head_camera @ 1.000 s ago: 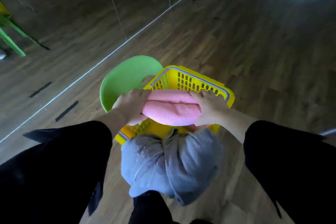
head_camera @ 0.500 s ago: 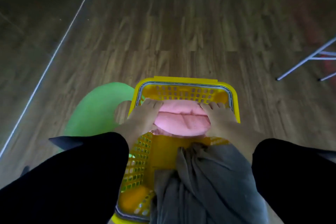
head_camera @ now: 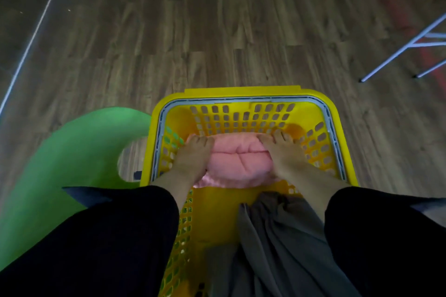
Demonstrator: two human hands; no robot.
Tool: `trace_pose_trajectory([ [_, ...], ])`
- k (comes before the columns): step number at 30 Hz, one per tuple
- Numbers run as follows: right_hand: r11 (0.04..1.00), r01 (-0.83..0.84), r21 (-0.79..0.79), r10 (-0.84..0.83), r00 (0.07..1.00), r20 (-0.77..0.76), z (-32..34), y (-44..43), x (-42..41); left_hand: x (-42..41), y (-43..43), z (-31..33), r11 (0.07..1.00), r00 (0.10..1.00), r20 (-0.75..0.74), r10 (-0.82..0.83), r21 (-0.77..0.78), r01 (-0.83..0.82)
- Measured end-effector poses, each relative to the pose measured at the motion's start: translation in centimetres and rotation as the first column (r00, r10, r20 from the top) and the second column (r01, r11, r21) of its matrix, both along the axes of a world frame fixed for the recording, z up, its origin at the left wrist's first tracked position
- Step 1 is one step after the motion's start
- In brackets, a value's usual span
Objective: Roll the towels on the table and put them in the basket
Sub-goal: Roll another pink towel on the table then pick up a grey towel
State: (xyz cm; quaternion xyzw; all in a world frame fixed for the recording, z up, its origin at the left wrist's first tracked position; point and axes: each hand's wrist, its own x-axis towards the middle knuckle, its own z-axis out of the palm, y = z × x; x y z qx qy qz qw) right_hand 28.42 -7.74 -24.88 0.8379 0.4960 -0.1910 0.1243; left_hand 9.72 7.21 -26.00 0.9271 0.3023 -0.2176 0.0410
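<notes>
Here, at far left, a green plastic seat (head_camera: pixel 72 157) curved across the wooden floor (head_camera: pixel 217 31), just beside the left wall of a yellow slotted basket (head_camera: pixel 241 93). A black sleeve (head_camera: pixel 96 236) covered the left forearm. The left hand (head_camera: pixel 193 159) reached down into the basket, its fingers curled over the left end of a rolled pink towel (head_camera: pixel 237 164). The towel sat inside the basket, in its far half near the slotted far wall, held between both hands. The right hand (head_camera: pixel 287 154) gripped the towel's right end, fingers curled over its far edge. Nearer the camera, a grey cloth (head_camera: pixel 277 236) covered the basket's near right part. A second black sleeve (head_camera: pixel 386 236) covered the right forearm. At far right, thin pale metal legs (head_camera: pixel 410 48) stood on the floor, well apart from the basket.
</notes>
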Motion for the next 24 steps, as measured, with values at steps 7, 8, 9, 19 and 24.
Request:
trace_pose_trajectory([
  [7,0.998,0.018,-0.064,-0.015,0.999,0.048,-2.1,0.4,0.2,-0.5,-0.4,-2.6,0.947,0.983,-0.159,-0.092,0.29,0.136],
  [8,0.998,0.02,-0.064,-0.017,0.998,0.053,-2.1,0.4,0.1,-0.5,-0.4,-2.8,0.945,0.982,-0.162,-0.095,0.296,0.14],
  [9,0.998,0.02,-0.066,-0.017,0.998,0.055,-2.1,0.3,0.1,-0.5,-0.4,-2.9,0.945,0.982,-0.163,-0.096,0.295,0.141],
  [19,0.999,0.042,0.007,-0.041,0.999,-0.023,1.6,-1.2,-0.5,-0.7,-1.5,1.0,0.994,0.986,-0.165,-0.003,0.103,0.02],
  [24,1.0,0.024,-0.005,-0.024,0.999,-0.024,5.8,-2.4,-1.0,-1.7,-3.3,4.8,0.997,0.998,0.001,0.069,-0.025,-0.069],
])
